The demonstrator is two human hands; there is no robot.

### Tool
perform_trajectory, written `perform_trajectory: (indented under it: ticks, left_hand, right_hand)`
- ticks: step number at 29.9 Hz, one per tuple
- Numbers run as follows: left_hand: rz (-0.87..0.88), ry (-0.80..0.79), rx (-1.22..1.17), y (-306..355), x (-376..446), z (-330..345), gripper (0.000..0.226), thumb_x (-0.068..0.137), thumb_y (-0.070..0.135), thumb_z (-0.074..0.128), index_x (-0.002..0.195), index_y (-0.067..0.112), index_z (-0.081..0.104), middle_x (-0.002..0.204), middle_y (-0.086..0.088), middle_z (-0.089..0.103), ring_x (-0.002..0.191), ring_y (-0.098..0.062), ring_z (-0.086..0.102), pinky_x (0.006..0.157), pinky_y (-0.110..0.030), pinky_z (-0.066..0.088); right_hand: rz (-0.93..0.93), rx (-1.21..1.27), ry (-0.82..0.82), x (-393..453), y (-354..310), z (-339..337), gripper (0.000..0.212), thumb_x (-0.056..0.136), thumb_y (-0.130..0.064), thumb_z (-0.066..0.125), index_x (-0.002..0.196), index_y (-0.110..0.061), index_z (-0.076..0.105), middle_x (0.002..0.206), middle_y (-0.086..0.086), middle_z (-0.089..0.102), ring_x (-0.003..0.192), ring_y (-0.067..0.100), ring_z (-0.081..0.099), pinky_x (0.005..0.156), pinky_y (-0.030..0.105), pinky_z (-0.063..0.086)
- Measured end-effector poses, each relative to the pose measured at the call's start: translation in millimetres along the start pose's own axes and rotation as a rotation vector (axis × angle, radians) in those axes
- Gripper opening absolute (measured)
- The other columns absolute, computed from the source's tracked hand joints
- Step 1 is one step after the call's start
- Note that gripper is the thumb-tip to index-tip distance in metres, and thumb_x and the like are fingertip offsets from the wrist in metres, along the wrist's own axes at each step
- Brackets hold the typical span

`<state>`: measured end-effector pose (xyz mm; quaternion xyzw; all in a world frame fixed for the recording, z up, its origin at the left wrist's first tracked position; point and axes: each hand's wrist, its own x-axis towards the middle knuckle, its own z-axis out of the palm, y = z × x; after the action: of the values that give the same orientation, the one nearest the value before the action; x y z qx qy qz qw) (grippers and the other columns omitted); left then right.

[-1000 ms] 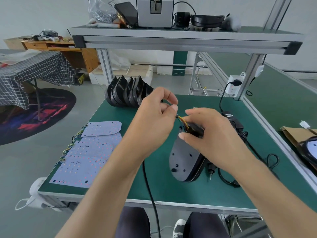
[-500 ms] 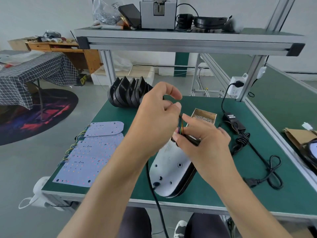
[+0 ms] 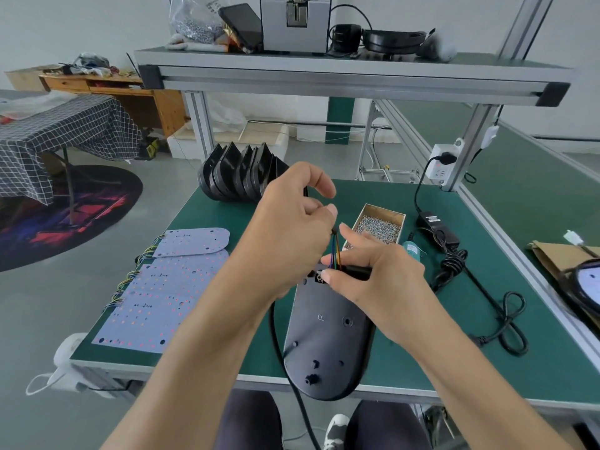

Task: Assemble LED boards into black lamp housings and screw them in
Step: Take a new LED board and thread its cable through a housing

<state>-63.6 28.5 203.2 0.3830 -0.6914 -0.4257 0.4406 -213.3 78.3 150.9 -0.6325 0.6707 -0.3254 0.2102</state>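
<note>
Lamp housing [image 3: 328, 336], black, lies flat on the green bench [image 3: 422, 368] near its front edge, a bundle of coloured wires [image 3: 336, 253] rising from its far end. The left hand [image 3: 292, 235] pinches the wires' top; the right hand [image 3: 376, 274] grips the housing's far end. Just behind, an open cardboard box [image 3: 380, 227] holds small silver screws. LED boards [image 3: 162, 287] lie at the left, spare housings [image 3: 240, 177] stand stacked behind.

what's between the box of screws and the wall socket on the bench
In the head view, a black power adapter lies between the box of screws and the wall socket, its cord running up to the plug.
</note>
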Motion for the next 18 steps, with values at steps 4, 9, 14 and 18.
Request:
perform_trajectory:
  ticks: [4, 9, 14, 18]
  left_hand:
    - [0.001, -0.013, 0.009, -1, 1, 3, 0.02, 0.1, 0.001, 0.056, 0.096, 0.02, 0.052, 0.06, -0.017, 0.047, 0.061, -0.026, 0.042, 0.056, -0.029, 0.038]
    - [0.005, -0.009, 0.014, -3, 1, 4, 0.021, 0.1, 0.002, 0.056, 0.096, 0.021, 0.052, 0.059, -0.014, 0.049, 0.061, -0.025, 0.043, 0.048, -0.023, 0.037]
    - [0.014, -0.011, 0.012, -5, 1, 5, 0.018, 0.101, 0.003, 0.056, 0.098, 0.02, 0.052, 0.056, -0.007, 0.045, 0.059, -0.023, 0.04, 0.056, -0.034, 0.036]
    - [0.013, -0.012, 0.006, -7, 1, 7, 0.018, 0.1, 0.002, 0.056, 0.098, 0.02, 0.052, 0.056, -0.007, 0.045, 0.058, -0.023, 0.038, 0.058, -0.036, 0.037]
  right_hand:
    - [0.014, -0.006, -0.013, 0, 4, 1, 0.015, 0.09, -0.042, 0.077, 0.094, -0.057, 0.076, 0.159, -0.026, 0.042, 0.153, -0.002, 0.028, 0.119, 0.035, 0.013]
    - [0.021, -0.021, -0.012, 0, 7, 2, 0.012, 0.091, -0.042, 0.076, 0.094, -0.054, 0.076, 0.159, -0.025, 0.042, 0.153, -0.002, 0.028, 0.119, 0.038, 0.014]
    - [0.019, -0.029, 0.002, 0, 11, 1, 0.011, 0.091, -0.042, 0.075, 0.099, -0.05, 0.078, 0.159, -0.025, 0.042, 0.151, -0.003, 0.029, 0.121, 0.038, 0.016]
    - [-0.002, -0.052, 0.026, 0, 17, 6, 0.013, 0.091, -0.043, 0.074, 0.102, -0.046, 0.08, 0.159, -0.025, 0.043, 0.149, -0.006, 0.031, 0.112, 0.03, 0.016]
